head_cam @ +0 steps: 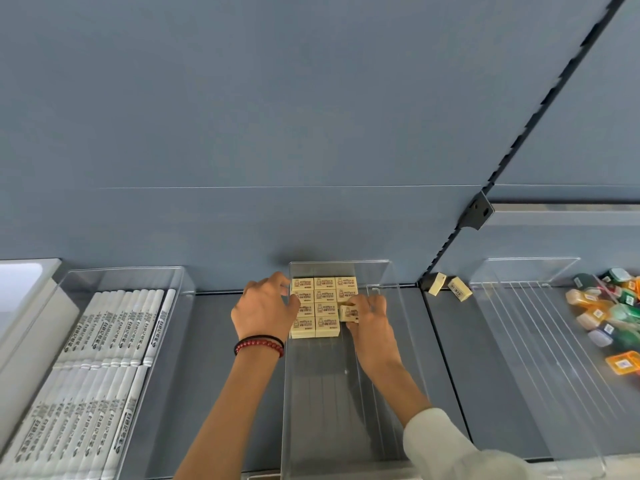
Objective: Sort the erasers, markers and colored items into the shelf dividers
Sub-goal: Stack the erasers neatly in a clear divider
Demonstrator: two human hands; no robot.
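Both forearms reach forward over the clear tray (pixel 346 410); the right hand (pixel 372 315) pinches one eraser (pixel 348 313), tilted, probably to slot it into the gap beside the packed erasers (pixel 315 303); the left hand (pixel 266 306), fingers bent, rests at the tray's left wall, seemingly steadying the rows, though a grip cannot be told; farther right, two loose erasers (pixel 450 287) wait on the shelf (pixel 485 375).

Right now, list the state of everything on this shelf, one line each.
Left hand: resting against eraser rows.
Right hand: pinching one tilted eraser.
Middle divider: partly filled.
Loose erasers: two, outside dividers.
Markers: lying in rows, left divider.
Colored items: jumbled, right divider.
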